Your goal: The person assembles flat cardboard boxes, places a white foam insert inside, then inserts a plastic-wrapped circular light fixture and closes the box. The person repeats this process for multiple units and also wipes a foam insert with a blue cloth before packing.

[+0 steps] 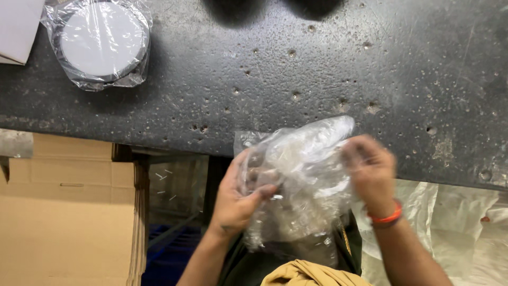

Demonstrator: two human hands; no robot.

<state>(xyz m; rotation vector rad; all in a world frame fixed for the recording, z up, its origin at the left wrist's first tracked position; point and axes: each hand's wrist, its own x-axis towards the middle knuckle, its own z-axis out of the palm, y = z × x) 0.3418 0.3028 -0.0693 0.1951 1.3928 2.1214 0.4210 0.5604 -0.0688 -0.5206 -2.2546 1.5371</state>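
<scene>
A crumpled clear plastic bag (307,175) is held up between both hands at the near edge of a dark pitted table (296,69). My left hand (238,198) grips the bag's left side, thumb pressed over the film. On the bag's right edge, my right hand (370,169) pinches the plastic; it is blurred and wears an orange band at the wrist. Whether anything is inside the bag cannot be told.
A round white disc wrapped in clear plastic (100,39) lies on the table at the far left, beside a white sheet (16,26). Flat brown cardboard (63,212) sits below left. More clear plastic sheeting (455,222) lies at the lower right.
</scene>
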